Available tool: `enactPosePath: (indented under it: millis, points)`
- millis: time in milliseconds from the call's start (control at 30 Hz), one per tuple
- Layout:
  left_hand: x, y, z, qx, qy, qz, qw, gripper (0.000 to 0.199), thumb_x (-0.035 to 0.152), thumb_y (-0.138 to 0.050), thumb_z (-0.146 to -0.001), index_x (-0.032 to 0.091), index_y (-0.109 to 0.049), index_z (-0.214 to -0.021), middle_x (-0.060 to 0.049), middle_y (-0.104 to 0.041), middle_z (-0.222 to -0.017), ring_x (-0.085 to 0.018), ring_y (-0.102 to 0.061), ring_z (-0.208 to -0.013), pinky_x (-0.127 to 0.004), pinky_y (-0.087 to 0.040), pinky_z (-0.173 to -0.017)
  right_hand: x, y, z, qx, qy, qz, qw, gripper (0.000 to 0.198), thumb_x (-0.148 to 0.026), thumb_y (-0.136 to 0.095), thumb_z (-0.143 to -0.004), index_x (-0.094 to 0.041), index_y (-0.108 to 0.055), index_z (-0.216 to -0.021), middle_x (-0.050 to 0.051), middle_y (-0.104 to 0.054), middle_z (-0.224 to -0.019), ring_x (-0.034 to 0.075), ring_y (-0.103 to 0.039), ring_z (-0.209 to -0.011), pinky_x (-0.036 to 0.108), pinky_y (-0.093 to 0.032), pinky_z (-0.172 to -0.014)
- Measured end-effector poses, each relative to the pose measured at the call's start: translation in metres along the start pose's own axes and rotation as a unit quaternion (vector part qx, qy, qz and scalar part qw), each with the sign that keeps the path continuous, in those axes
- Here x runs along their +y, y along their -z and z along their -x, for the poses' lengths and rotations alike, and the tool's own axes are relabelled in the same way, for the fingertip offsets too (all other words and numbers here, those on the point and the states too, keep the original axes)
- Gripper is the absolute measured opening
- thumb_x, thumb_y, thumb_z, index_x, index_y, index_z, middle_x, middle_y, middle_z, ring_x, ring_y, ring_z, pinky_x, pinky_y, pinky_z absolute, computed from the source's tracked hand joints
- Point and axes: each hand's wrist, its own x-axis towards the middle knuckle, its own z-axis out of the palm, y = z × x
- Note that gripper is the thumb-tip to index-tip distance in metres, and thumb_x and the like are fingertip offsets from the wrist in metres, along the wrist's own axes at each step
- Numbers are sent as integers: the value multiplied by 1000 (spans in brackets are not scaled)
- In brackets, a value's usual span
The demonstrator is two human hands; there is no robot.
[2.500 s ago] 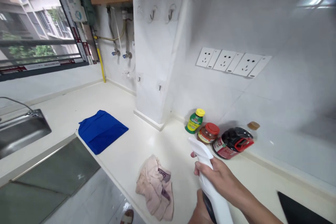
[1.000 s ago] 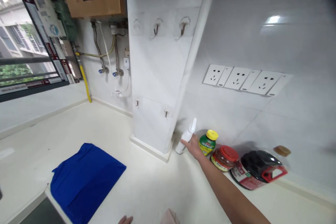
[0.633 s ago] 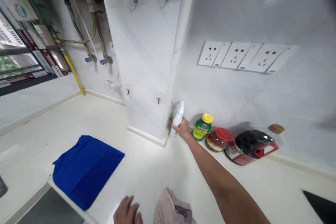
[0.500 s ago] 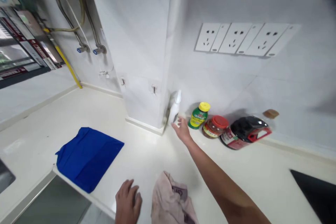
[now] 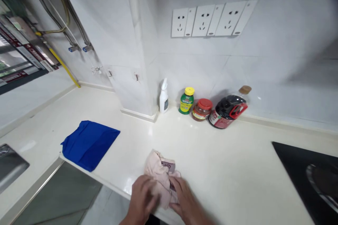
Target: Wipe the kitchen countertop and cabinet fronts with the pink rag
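I see the cloth (image 5: 163, 180) at six o'clock on the counter (image 5: 224, 165), near the counter's front edge. The left hand (image 5: 142, 195) curls at its eight o'clock; the right hand (image 5: 186, 198), half-spread, touches its four o'clock; I cannot confirm pinching. A pull toward six o'clock could drag it off.
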Motion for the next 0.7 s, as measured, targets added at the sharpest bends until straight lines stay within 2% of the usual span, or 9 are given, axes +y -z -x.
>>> enactPosePath:
  millis: [67, 133, 267, 333, 400, 467, 533, 633, 700]
  points:
    - [21, -7, 3, -59, -57, -9, 997, 63, 55, -81, -75, 24, -63, -127, -12, -64, -134, -35, -54, -130, -50, -47, -105, 7, -2, 2, 21, 7, -10, 1000, 85, -11, -63, -74, -23, -37, -154, 12, -42, -156, 32, -32, -149, 49, -30, -123]
    - [32, -10, -3, -80, -49, -18, 995, 66, 55, -86, -67, 24, -67, -122, -12, -66, -130, -37, -56, -127, -51, -46, -101, 11, -2, 5, 42, 14, -11, 999, 79, -10, -64, -73, -23, -44, -148, 12, -47, -152, 32, -38, -145, 49, -32, -122]
    - [33, -2, -28, -88, -13, 72, 993, 17, 40, -66, -91, 26, -73, -96, -7, -72, -108, -27, -61, -113, -43, -45, -96, 15, 0, 10, 60, 19, -41, 997, 56, -20, -65, -81, -22, -55, -136, 12, -61, -132, 30, -57, -123, 43, -45, -109]
    - [31, 4, -35, -72, 18, 153, 985, 28, 42, -55, -97, 23, -71, -84, -6, -72, -94, -24, -63, -101, -40, -45, -91, 14, 3, 8, 64, 23, -59, 996, 46, -29, -66, -86, -22, -57, -131, 11, -64, -125, 28, -60, -115, 41, -48, -103]
    - [31, 10, -39, -40, 116, 238, 964, 36, 48, -52, -96, 22, -68, -77, -5, -70, -83, -22, -62, -88, -37, -47, -84, 11, 7, 6, 68, 23, -65, 995, 43, -38, -67, -87, -22, -59, -127, 11, -64, -124, 28, -59, -113, 41, -48, -100]
    - [34, 19, -41, 10, 263, 315, 912, 38, 54, -55, -93, 21, -65, -79, -2, -66, -76, -20, -60, -77, -32, -48, -76, 7, 11, 3, 68, 21, -59, 996, 41, -44, -68, -87, -22, -62, -121, 12, -65, -122, 28, -59, -112, 41, -47, -100]
    - [36, 29, -46, 82, 389, 406, 823, 36, 56, -60, -89, 21, -65, -83, 0, -65, -74, -18, -59, -73, -29, -48, -71, 5, 14, 0, 62, 25, -50, 997, 33, -47, -65, -89, -22, -65, -110, 12, -65, -118, 28, -58, -109, 41, -46, -99]
    - [34, 45, -60, 164, 461, 547, 679, 34, 52, -64, -86, 18, -67, -93, -3, -72, -86, -18, -65, -82, -30, -53, -79, 4, 21, -1, 56, 27, -80, 995, 30, -52, -58, -91, -23, -64, -90, 10, -66, -105, 26, -58, -98, 39, -45, -90]
    - [27, 52, -66, 181, 479, 607, 608, 34, 44, -64, -87, 15, -68, -104, -8, -75, -98, -21, -69, -92, -34, -55, -88, 7, 29, 0, 59, 5, -148, 987, 33, -55, -55, -90, -23, -58, -82, 7, -63, -92, 23, -56, -87, 36, -45, -81]
